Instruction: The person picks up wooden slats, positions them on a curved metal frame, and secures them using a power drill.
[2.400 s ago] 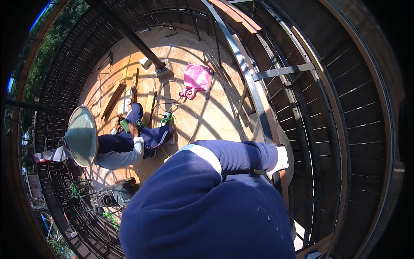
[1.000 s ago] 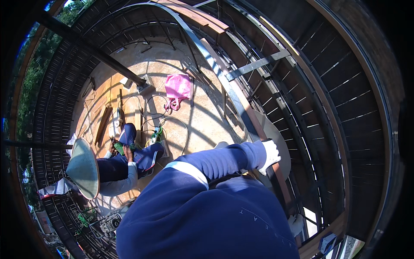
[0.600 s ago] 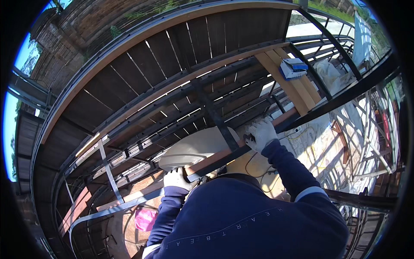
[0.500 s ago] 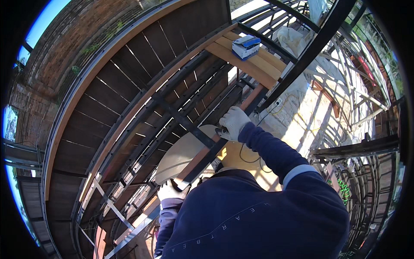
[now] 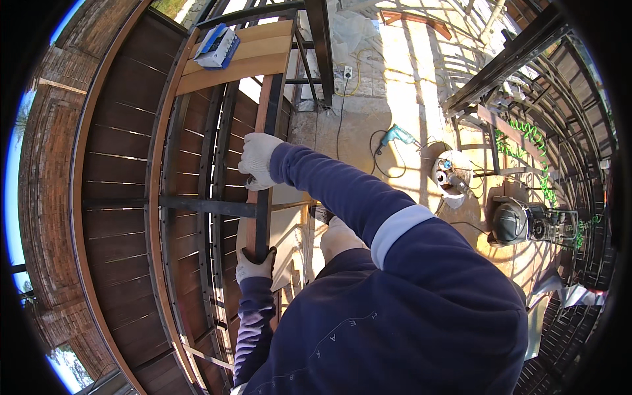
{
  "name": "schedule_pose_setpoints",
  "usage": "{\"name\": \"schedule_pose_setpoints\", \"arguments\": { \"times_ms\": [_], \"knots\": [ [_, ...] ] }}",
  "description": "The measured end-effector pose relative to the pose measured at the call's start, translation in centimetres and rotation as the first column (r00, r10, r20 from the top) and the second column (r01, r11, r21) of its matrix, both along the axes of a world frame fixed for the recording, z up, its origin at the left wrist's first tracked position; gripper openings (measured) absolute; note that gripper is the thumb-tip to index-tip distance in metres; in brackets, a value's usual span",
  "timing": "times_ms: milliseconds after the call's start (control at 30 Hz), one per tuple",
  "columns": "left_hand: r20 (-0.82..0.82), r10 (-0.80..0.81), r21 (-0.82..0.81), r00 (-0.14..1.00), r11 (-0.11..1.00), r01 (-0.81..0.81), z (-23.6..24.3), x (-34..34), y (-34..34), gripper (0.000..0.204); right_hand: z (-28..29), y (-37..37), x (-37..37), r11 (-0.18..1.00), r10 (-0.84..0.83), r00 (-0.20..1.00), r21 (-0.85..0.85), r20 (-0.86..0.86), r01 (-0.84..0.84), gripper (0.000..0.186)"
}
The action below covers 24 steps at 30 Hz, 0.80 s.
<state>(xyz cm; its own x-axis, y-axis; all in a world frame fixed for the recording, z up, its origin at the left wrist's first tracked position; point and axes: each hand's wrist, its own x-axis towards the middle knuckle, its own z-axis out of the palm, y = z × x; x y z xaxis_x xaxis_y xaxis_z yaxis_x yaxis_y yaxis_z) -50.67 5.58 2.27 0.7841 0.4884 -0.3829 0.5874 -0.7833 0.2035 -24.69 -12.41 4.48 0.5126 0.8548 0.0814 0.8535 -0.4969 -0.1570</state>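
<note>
A straight reddish-brown wooden strip (image 5: 251,230) lies lengthwise along a dark metal rail (image 5: 263,227).

One camera, worn on the head, on the left of a pair, looks down past a blue shirt (image 5: 408,316). It sees wide, so straight things bend near the round edge. The left hand (image 5: 255,266) and right hand (image 5: 258,160) are near, the floor (image 5: 362,135) is farther down, and a brick wall (image 5: 49,191) is far left.

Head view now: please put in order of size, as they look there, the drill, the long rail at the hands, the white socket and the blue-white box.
1. Long rail
2. Blue-white box
3. Drill
4. White socket

The box looks nearer, so true sizes are unsure.
</note>
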Motion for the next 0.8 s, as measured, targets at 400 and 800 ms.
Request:
{"name": "schedule_pose_setpoints", "arguments": {
  "times_ms": [400,800],
  "knots": [
    [0.099,-0.020,-0.002,0.995,1.000,0.021,0.1,-0.6,0.5,0.088,-13.6,-10.6,-20.8,0.759,-0.455,0.652,0.120,-0.607,0.641,0.062],
    [0.033,-0.005,-0.154,0.999,0.988,0.010,0.2,-0.5,0.7,0.111,-25.4,-36.6,-31.0,0.591,-0.797,0.353,-0.754,-0.491,0.285,0.047]
  ]
}}
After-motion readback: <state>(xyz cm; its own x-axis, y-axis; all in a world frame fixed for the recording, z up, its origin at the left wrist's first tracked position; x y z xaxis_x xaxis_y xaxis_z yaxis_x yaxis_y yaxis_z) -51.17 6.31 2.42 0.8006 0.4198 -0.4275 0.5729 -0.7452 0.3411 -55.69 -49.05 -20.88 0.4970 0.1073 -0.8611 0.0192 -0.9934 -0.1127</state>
